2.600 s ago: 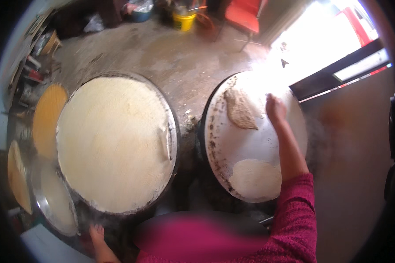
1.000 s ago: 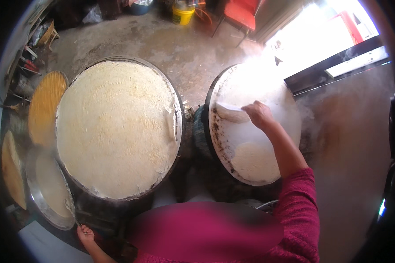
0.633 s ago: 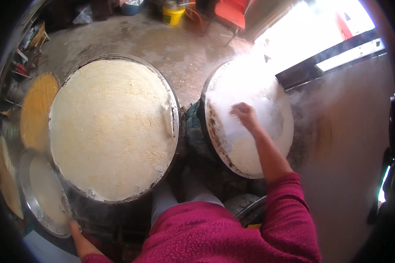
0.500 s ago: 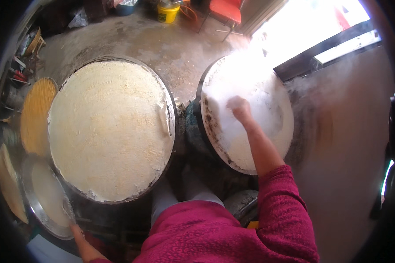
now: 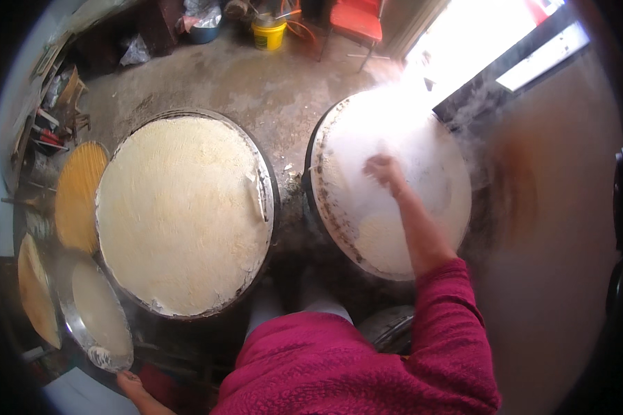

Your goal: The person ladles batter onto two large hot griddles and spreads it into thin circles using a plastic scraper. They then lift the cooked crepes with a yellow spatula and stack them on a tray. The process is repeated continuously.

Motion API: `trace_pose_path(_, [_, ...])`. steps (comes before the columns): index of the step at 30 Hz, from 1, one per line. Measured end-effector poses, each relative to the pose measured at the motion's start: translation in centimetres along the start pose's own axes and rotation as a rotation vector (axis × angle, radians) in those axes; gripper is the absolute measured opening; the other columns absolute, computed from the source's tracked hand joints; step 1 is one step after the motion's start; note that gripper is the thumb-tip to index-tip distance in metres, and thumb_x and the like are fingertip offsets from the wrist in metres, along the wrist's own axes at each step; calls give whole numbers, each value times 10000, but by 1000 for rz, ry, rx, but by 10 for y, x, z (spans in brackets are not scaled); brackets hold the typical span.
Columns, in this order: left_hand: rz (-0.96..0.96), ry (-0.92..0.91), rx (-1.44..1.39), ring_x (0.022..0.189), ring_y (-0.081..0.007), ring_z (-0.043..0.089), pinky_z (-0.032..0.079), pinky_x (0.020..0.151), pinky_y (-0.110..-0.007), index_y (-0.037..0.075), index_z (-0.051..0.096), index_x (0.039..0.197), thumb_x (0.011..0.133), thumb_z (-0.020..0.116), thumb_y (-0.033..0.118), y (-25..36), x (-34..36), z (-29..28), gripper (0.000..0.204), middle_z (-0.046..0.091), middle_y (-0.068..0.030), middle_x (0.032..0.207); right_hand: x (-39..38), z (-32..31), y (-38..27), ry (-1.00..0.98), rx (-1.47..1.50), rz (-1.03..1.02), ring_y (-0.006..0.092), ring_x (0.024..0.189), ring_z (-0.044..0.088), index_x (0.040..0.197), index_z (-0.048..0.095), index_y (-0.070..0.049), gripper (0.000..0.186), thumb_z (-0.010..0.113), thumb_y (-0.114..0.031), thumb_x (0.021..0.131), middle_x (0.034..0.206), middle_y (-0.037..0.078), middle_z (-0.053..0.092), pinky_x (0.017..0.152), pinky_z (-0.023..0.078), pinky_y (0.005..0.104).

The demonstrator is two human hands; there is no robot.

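My right hand is closed above the right round griddle, in thick steam. Haze and blur hide whatever its fingers hold. A pale layer partly covers that griddle, with brown crust along its left rim. At lower left, my left hand is closed at the lower rim of a metal basin of pale batter. Beside that hand, inside the basin, lies a batter-coated utensil whose kind is unclear. A pale sheet covers the larger left griddle, with a thin strip lying at its right edge.
Left of the large griddle stand a yellowish round woven tray and a pale round board. At the back are a yellow bucket, a blue basin and a red chair. A bright doorway opens at upper right.
The whole view has shifted slightly. My right hand stays over the right griddle, a little lower in the picture, with less steam around it. The coated utensil now sits lower in the basin.
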State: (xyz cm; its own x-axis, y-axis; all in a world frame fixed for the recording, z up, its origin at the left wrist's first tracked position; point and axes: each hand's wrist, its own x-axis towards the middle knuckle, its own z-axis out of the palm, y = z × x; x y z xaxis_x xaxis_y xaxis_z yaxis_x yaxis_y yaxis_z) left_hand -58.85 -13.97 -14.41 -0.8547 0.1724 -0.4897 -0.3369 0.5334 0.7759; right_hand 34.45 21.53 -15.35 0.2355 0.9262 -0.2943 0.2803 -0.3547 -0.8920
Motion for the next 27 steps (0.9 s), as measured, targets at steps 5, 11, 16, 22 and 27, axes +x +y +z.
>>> trace_pose_path(5, [406, 466, 725, 430, -155, 416, 324, 385, -296, 22, 518, 814, 818, 442, 240, 11, 12, -6, 231, 438, -66, 558, 21, -22, 36, 173, -689, -174, 223, 709, 597, 856, 626, -36, 144, 534, -120, 785, 800, 102, 637, 627, 479, 318])
trace_pose_path(11, [154, 180, 488, 489, -145, 428, 350, 451, -271, 64, 517, 827, 850, 470, 319, 33, -31, 24, 261, 472, -56, 627, 20, -111, 54, 443, -781, 276, 319, 809, 603, 824, 649, -65, 192, 537, -175, 714, 883, 147, 639, 730, 478, 378])
trace_pose_path(16, [-37, -244, -551, 448, -95, 374, 318, 434, -241, 113, 441, 758, 884, 471, 285, 63, -109, 84, 215, 424, 15, 612, -2, -144, 41, 700, -572, 240, 291, 791, 609, 803, 636, -17, 214, 547, -195, 724, 849, 153, 644, 698, 472, 345])
trace_pose_path(22, [-332, -982, -856, 443, -52, 367, 309, 418, -226, 102, 415, 739, 928, 414, 258, 78, -246, 203, 245, 401, 30, 643, 12, -57, 25, 200, 15, 49, 129, 563, 525, 871, 621, -44, 145, 580, -138, 768, 691, 57, 619, 516, 431, 276])
trace_pose_path(27, [-570, -1272, -651, 428, -50, 364, 307, 404, -221, 60, 446, 1081, 945, 355, 255, 73, -393, 307, 255, 409, 19, 656, 57, -19, 45, 165, -255, -57, 288, 689, 569, 793, 609, -41, 141, 560, -171, 770, 793, 150, 627, 639, 469, 389])
